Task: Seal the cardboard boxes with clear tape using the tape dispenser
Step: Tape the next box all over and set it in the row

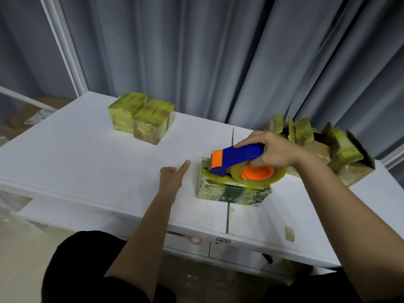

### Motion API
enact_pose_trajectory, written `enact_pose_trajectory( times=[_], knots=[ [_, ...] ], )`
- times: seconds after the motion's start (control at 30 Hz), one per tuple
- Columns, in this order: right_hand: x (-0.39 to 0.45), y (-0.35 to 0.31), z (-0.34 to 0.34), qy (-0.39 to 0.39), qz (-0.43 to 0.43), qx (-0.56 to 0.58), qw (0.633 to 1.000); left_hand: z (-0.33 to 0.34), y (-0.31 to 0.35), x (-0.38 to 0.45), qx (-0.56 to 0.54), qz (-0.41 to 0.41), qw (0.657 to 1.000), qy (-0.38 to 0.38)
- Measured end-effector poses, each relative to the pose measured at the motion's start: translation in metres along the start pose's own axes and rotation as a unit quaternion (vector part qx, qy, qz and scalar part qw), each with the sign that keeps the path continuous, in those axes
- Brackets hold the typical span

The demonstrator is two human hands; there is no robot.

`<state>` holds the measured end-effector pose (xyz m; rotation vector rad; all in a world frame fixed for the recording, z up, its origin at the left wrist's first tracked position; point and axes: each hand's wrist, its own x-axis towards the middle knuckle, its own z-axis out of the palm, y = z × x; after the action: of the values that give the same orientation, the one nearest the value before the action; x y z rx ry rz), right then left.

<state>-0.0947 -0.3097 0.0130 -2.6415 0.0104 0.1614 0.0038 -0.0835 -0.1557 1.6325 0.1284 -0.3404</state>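
A small cardboard box [231, 191] wrapped in yellowish tape sits near the table's front edge, right of centre. On its top lies the blue and orange tape dispenser [238, 158] with a roll of clear tape [258, 173]. My right hand [275, 149] grips the dispenser's blue handle. Just left of the box hovers my left hand [172, 173], index finger pointing forward, other fingers curled, holding nothing and apart from the box.
Two taped boxes [142, 118] stand side by side at the back left of the white table [76, 160]. A heap of open boxes [323, 147] lies at the back right. A scrap of tape [289, 234] sticks near the front edge. Grey curtains hang behind.
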Motion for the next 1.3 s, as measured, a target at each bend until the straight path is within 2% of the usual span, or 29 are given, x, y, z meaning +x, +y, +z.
enact_pose_trajectory(
  times=[0.2, 0.43, 0.53, 0.67, 0.8, 0.83, 0.87, 0.9, 0.97, 1.03, 1.07, 1.13, 1.2, 1.3],
  knots=[
    [0.0, 0.0, -0.001, 0.0, -0.001, 0.012, 1.0, 0.01, -0.005, -0.002, 0.029, -0.049, 0.998, 0.003],
    [0.004, 0.001, -0.001, -0.004, 0.009, 0.017, 1.0, 0.02, -0.004, -0.009, 0.105, -0.017, 0.994, 0.026],
    [0.004, 0.0, -0.001, -0.002, 0.009, 0.018, 1.0, 0.028, -0.006, -0.017, 0.182, 0.027, 0.982, 0.033],
    [0.005, -0.003, -0.001, -0.002, 0.013, 0.009, 1.0, 0.028, -0.008, -0.017, 0.341, 0.049, 0.937, 0.049],
    [0.006, -0.004, 0.0, -0.004, 0.021, 0.002, 1.0, 0.008, -0.011, -0.018, 0.515, 0.08, 0.852, 0.055],
    [0.006, -0.005, 0.0, -0.004, 0.021, 0.003, 1.0, 0.004, -0.015, -0.018, 0.529, 0.088, 0.842, 0.058],
    [0.006, -0.004, -0.001, -0.003, 0.019, 0.003, 1.0, 0.002, -0.018, -0.018, 0.505, 0.108, 0.853, 0.07],
    [0.005, -0.004, -0.001, -0.001, 0.016, 0.003, 1.0, 0.0, -0.019, -0.017, 0.445, 0.146, 0.879, 0.09],
    [0.006, -0.003, 0.0, 0.0, 0.015, 0.003, 1.0, -0.002, -0.012, -0.015, 0.253, 0.211, 0.936, 0.126],
    [0.007, -0.001, 0.001, 0.001, 0.015, 0.004, 1.0, 0.004, 0.003, -0.022, 0.04, 0.179, 0.979, 0.094],
    [0.007, -0.001, 0.001, 0.002, 0.014, 0.005, 1.0, 0.011, 0.012, -0.029, -0.059, 0.124, 0.99, 0.033],
    [0.007, -0.001, 0.001, 0.005, 0.012, 0.004, 1.0, 0.027, 0.019, -0.042, -0.193, -0.005, 0.976, -0.103],
    [0.007, -0.001, 0.001, 0.003, 0.014, -0.001, 1.0, 0.038, 0.017, -0.055, -0.218, -0.064, 0.952, -0.206],
    [0.008, -0.002, -0.001, -0.011, 0.021, -0.01, 1.0, 0.04, 0.016, -0.042, -0.166, -0.086, 0.953, -0.24]
  ],
)
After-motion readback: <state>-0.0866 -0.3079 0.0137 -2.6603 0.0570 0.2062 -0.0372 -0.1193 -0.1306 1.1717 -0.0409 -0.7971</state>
